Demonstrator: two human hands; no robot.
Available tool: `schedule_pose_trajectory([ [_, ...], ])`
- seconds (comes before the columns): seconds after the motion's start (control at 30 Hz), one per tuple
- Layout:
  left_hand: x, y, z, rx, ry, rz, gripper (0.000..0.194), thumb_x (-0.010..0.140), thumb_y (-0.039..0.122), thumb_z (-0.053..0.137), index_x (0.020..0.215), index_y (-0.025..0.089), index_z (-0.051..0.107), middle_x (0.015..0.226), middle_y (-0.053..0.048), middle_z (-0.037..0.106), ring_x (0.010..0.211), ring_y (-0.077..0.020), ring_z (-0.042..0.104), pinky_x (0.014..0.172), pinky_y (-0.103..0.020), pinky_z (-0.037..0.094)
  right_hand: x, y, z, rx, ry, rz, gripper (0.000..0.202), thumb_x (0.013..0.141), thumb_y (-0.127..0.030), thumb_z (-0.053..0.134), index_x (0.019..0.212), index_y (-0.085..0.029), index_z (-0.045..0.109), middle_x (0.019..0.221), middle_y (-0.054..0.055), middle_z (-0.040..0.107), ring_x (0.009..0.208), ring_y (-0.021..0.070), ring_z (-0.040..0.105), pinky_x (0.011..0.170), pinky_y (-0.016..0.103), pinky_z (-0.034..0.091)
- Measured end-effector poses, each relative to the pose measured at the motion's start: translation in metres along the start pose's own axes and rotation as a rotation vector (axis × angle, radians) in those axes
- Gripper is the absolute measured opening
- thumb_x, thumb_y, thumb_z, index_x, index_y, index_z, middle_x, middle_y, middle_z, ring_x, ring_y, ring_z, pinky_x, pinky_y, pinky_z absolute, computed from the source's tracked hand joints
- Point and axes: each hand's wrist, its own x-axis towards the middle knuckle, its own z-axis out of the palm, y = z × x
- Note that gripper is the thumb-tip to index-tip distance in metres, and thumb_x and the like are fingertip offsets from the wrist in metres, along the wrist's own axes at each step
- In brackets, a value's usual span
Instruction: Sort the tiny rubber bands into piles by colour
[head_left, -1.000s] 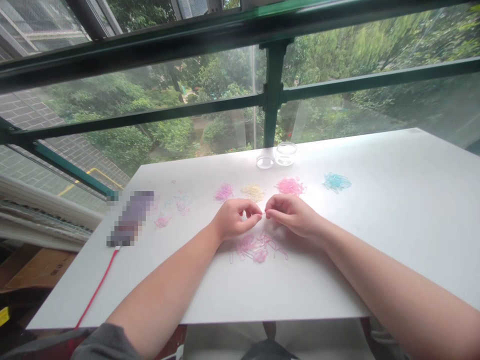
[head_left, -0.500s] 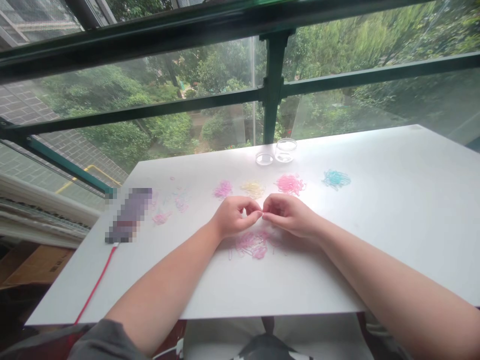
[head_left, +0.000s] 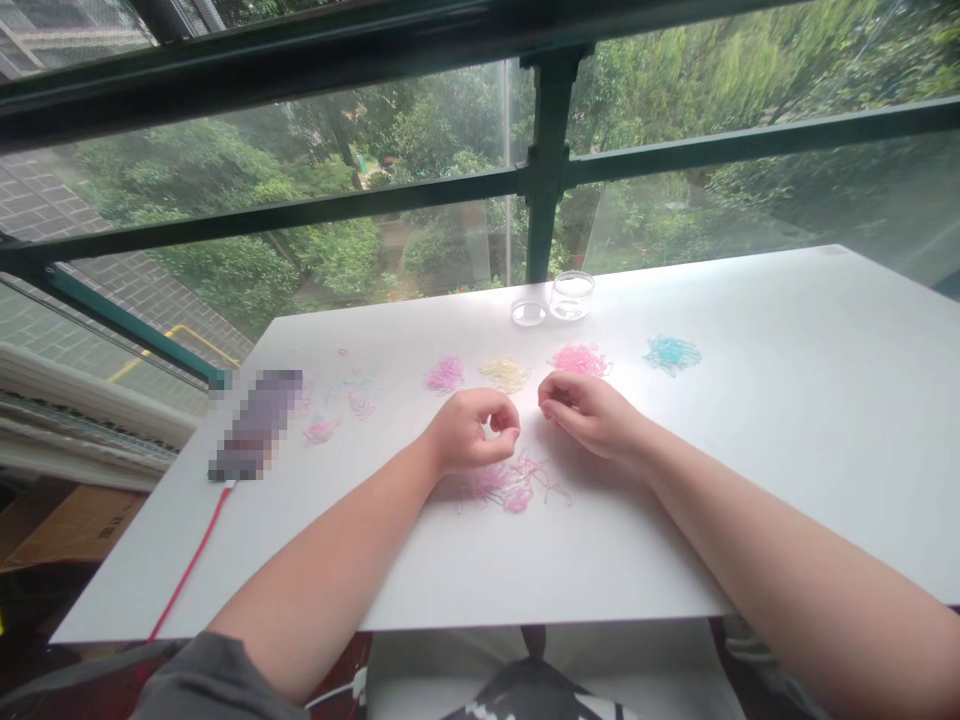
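Observation:
My left hand [head_left: 480,432] is closed in a pinch, thumb and forefinger tips together; anything between them is too small to make out. Just right of it, my right hand [head_left: 585,412] also pinches, with its fingertips partly hidden. Below and between the hands lies a loose pile of pink, thin loops [head_left: 514,484] that look like small elastic bands. Beyond them, similar loops lie in separate piles: purple [head_left: 445,374], yellow [head_left: 506,374], bright pink [head_left: 580,360] and blue [head_left: 673,353]. My right hand is just in front of the bright pink pile.
A clear round container [head_left: 572,297] and a shallow clear dish [head_left: 529,314] stand at the far edge of the white table [head_left: 787,480]. Scattered loops [head_left: 361,402] lie to the left, near a blurred-out device [head_left: 259,425] with a red cable [head_left: 191,565]. Windows border the table.
My hands have drawn apart from fingertips meeting. The right hand has shifted slightly right and up, toward the bright pink pile, while the left has moved a little left.

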Motion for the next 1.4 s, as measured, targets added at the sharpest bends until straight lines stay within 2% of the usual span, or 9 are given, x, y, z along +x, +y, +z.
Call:
schedule_pose_trajectory([
  [0.07,0.000,0.001,0.000,0.000,0.011,0.008,0.006,0.066,0.011,0.054,0.065,0.016,0.056,0.061,0.001,0.058,0.058,-0.0096,0.051,0.059,-0.023,0.041,0.001,0.004,-0.004,0.047,0.035,0.007,0.006,0.077,-0.017,0.050,0.071,-0.018,0.049,0.065,-0.001,0.052,0.057,0.0107,0.046,0.054,0.024,0.037],
  [0.13,-0.001,0.001,0.001,0.003,0.035,0.006,0.006,0.066,0.012,0.054,0.065,0.017,0.057,0.061,0.001,0.058,0.057,-0.0095,0.051,0.059,-0.023,0.041,0.000,0.004,-0.005,0.102,0.017,-0.003,0.006,0.077,-0.021,0.052,0.073,-0.018,0.050,0.066,0.000,0.053,0.057,0.0108,0.047,0.053,0.024,0.037],
  [0.3,0.000,-0.003,0.002,0.026,0.076,-0.020,0.004,0.068,0.014,0.055,0.065,0.016,0.058,0.059,0.001,0.058,0.056,-0.0088,0.050,0.057,-0.022,0.040,-0.005,-0.011,0.007,0.122,-0.171,-0.055,0.012,0.075,-0.025,0.060,0.082,-0.018,0.054,0.068,0.000,0.054,0.059,0.0110,0.048,0.054,0.024,0.040],
  [0.43,0.000,-0.003,0.002,0.016,0.073,-0.016,0.004,0.069,0.014,0.055,0.066,0.015,0.058,0.060,0.001,0.059,0.056,-0.0084,0.050,0.058,-0.022,0.040,-0.006,-0.017,0.013,0.026,-0.106,-0.103,0.008,0.080,-0.022,0.052,0.073,-0.018,0.054,0.063,-0.001,0.052,0.057,0.0101,0.045,0.054,0.024,0.039],
  [0.57,0.000,-0.001,0.002,0.000,0.067,-0.005,0.005,0.068,0.012,0.055,0.065,0.015,0.058,0.059,0.002,0.058,0.056,-0.0083,0.050,0.058,-0.022,0.040,-0.005,-0.014,0.010,0.025,-0.057,-0.129,0.005,0.078,-0.022,0.054,0.075,-0.018,0.054,0.067,0.000,0.055,0.060,0.0112,0.048,0.057,0.025,0.041],
  [0.93,0.000,-0.001,0.002,-0.003,0.051,-0.020,0.005,0.069,0.014,0.055,0.065,0.016,0.058,0.060,0.001,0.059,0.057,-0.0087,0.050,0.058,-0.022,0.040,-0.005,-0.011,0.010,0.005,-0.119,-0.098,0.003,0.075,-0.020,0.056,0.074,-0.018,0.054,0.065,0.000,0.055,0.059,0.0112,0.050,0.056,0.024,0.042],
  [1.4,0.000,-0.003,0.003,-0.015,0.071,-0.035,0.006,0.070,0.015,0.055,0.067,0.016,0.060,0.061,0.001,0.060,0.057,-0.0089,0.051,0.057,-0.023,0.039,-0.005,-0.012,0.008,0.017,-0.055,-0.120,0.005,0.076,-0.020,0.054,0.072,-0.019,0.053,0.066,0.000,0.054,0.060,0.0116,0.047,0.056,0.025,0.040],
])
